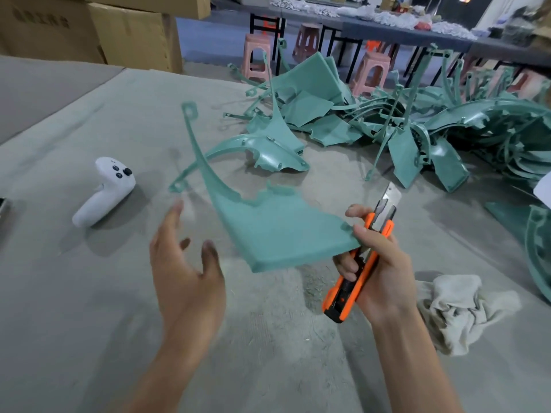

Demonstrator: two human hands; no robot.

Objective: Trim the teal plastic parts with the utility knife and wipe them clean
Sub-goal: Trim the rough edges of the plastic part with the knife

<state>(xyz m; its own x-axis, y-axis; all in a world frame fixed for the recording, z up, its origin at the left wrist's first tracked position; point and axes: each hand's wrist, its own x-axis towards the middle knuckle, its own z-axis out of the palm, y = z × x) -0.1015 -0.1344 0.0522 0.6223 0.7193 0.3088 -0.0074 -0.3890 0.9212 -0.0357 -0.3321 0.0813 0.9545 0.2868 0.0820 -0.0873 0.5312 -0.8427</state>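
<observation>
Head view: your right hand clasps the orange utility knife, blade pointing away, and pinches the flat teal part by its corner, tapered arm reaching far-left; left hand slack.

Left hand raised, fingers relaxed and apart; right hand curled round utility knife, thumb pinching teal part.

Grey cloth-covered bench. Left: white controller, lying flat. Centre-back: one curved teal part w/ big pile of teal parts behind & to its right. Front right: crumpled whitish rag. Fine shavings mid-bench.
</observation>
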